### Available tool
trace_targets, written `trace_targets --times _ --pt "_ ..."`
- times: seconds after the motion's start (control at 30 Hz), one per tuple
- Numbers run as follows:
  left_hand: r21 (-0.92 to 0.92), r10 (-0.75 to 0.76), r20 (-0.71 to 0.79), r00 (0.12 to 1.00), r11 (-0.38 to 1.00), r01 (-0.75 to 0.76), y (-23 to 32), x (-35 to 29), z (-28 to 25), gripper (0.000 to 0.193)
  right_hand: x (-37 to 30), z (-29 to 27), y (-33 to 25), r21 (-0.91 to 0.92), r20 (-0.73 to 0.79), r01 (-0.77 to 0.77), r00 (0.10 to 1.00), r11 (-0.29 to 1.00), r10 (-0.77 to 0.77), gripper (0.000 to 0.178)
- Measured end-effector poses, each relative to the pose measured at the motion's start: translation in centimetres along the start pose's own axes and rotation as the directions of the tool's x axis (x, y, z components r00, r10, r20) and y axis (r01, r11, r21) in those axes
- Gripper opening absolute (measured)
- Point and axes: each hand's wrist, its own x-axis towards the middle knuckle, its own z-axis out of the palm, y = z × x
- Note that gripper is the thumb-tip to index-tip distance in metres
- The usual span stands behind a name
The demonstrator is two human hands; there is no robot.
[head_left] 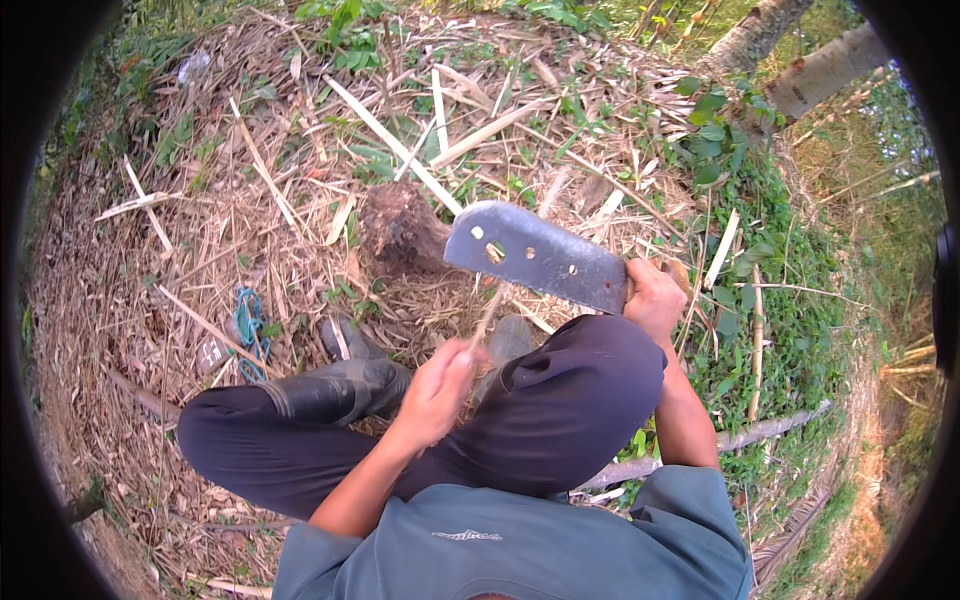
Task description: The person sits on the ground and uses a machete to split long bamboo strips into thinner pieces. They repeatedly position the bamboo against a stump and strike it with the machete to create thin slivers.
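My right hand (655, 298) is closed round the wooden handle of a broad cleaver (560, 262), just above my right knee. Its grey blade has several holes and points left, its end over a rough brown wood stump (395, 228). In front of my lap, my left hand (440, 388) is closed on a thin wooden stick (487, 318). The stick slants up toward the underside of the blade; the hand and stick are slightly blurred. Whether the stick touches the blade or the stump, I cannot tell.
Pale split strips (390, 140) lie on dry leaf litter beyond the stump. A blue cord (248, 325) lies left of my boots (345, 388). Green vines (715, 130) and a leaning trunk (830, 72) stand at the right. A branch (770, 430) lies by my right side.
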Motion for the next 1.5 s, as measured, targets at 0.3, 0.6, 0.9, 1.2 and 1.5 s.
trace_targets --times 0.3,0.6,0.9,1.2,1.5 --pt "0.257 0.157 0.135 0.978 0.948 -0.187 0.4 7.8 4.1 0.028 0.1 -0.3 1.0 -0.036 -0.042 0.073 0.996 0.997 -0.074 0.003" --pt "0.448 -0.200 0.051 0.978 0.880 0.157 -1.4 -12.9 -4.8 0.021 -1.1 -0.1 0.7 0.005 0.017 -0.096 0.995 0.995 0.096 0.005" --pt "0.040 0.100 0.038 0.994 0.994 -0.101 -0.4 1.7 -0.3 0.019 0.5 0.2 -0.9 0.034 0.029 0.030 0.999 0.999 -0.031 0.003" --pt "0.319 0.267 0.148 0.952 0.899 -0.301 -0.2 10.6 4.4 0.031 0.8 -0.4 -0.1 -0.003 0.009 0.070 0.997 0.998 -0.070 0.002" --pt "0.209 -0.171 0.280 0.945 0.971 0.114 -1.9 -6.9 -2.9 0.028 -1.1 0.1 0.7 0.000 0.077 -0.088 0.993 0.996 0.087 0.006"
